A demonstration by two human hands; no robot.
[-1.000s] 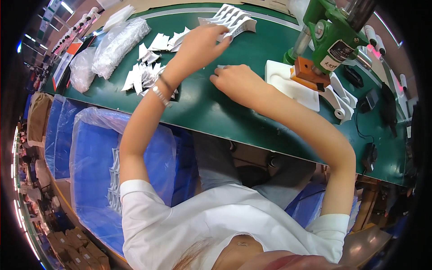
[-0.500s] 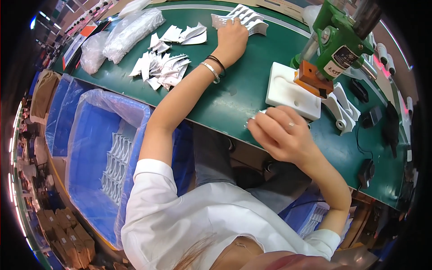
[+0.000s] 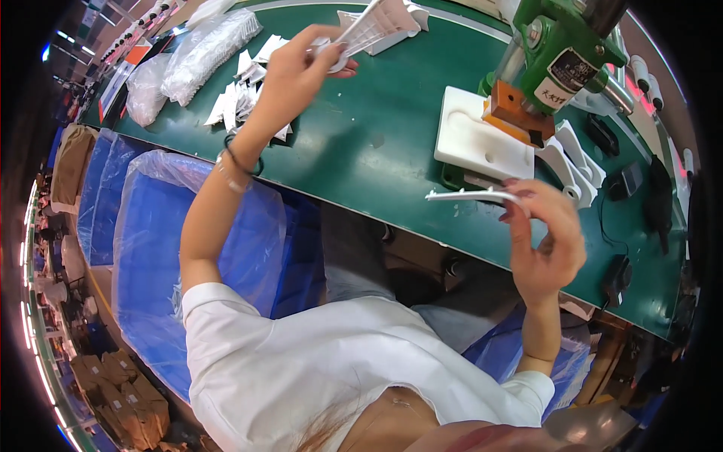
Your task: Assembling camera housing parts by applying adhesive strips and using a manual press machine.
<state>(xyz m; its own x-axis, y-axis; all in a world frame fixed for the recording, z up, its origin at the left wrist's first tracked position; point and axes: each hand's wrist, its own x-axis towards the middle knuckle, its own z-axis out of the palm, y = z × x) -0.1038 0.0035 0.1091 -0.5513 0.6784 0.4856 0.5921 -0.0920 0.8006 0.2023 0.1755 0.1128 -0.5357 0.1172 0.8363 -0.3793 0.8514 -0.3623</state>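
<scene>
- Right hand (image 3: pixel 544 245), nearest, over bench (image 3: pixel 361 143) edge: fingers (image 3: pixel 520 207) pinch a thin white strip (image 3: pixel 471 196), held flat, just short of the white block (image 3: pixel 482 143).
- Keep strip level; pinch the end only so it does not bend.
- Green press (image 3: pixel 557 53) stands behind the block.
- Left hand (image 3: pixel 290 75), far: fingers closed on a white stack (image 3: pixel 376 26); grip low so it does not fan.

Left hand (image 3: pixel 290 71) raised, arm stretched forward, fingers pinched shut. Right hand (image 3: pixel 546 241) up near body, fingers curled, pinching
</scene>
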